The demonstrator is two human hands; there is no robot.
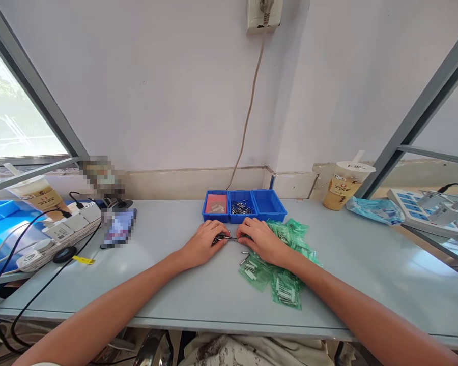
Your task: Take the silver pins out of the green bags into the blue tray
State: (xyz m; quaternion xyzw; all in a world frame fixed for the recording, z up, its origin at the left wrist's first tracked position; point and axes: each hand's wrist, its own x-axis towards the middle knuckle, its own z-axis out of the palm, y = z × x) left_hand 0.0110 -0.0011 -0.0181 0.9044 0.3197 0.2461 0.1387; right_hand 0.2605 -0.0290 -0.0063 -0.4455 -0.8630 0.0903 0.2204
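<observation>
- Resting both hands near each other, you have them over the grey surface (366, 264), just in front of three blue trays (269, 206).
- Your left hand (204, 243) is curved over some small dark metal pieces (219, 237); its grip is partly closed, but I cannot tell if the fingers hold them or only cover them.
- Your right hand (261, 240) has its fingers bent toward the left one; its fingertips are partly hidden, so I cannot tell how tight this grip is.
- A thin metal piece (232, 238) lies in the narrow gap between your two hands.
- Beside and below your right hand are green plastic bags (286, 291) with small pale and metal pieces inside, and near them a few loose metal pins (245, 258).
- The middle tray contains many metal pins (241, 208); the left tray has something pinkish-red (216, 200) inside.
- Farther to your right stands a drink cup (339, 188); to your left lies a phone (118, 227).
</observation>
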